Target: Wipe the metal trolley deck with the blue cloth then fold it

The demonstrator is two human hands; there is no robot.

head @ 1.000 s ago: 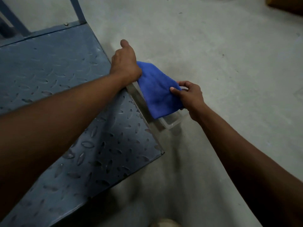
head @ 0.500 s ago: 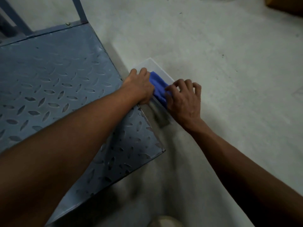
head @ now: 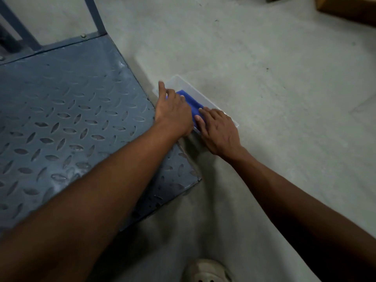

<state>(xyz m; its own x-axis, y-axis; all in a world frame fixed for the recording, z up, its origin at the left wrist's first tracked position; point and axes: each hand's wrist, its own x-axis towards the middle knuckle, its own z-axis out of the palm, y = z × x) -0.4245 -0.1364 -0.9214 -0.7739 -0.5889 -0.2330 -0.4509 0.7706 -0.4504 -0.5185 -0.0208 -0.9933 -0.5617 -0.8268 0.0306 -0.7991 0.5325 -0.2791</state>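
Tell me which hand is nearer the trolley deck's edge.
Left. The left hand sits beside the trolley deck edge; the right hand lies farther out, over the clear container.

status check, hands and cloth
Left hand and right hand flat on blue cloth. Cloth folded, inside clear container beside trolley deck. Nothing blocking.

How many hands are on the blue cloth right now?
2. The left hand presses the folded blue cloth from the trolley side; the right hand rests its fingertips on the cloth's near end. The cloth lies in a clear plastic container on the floor.
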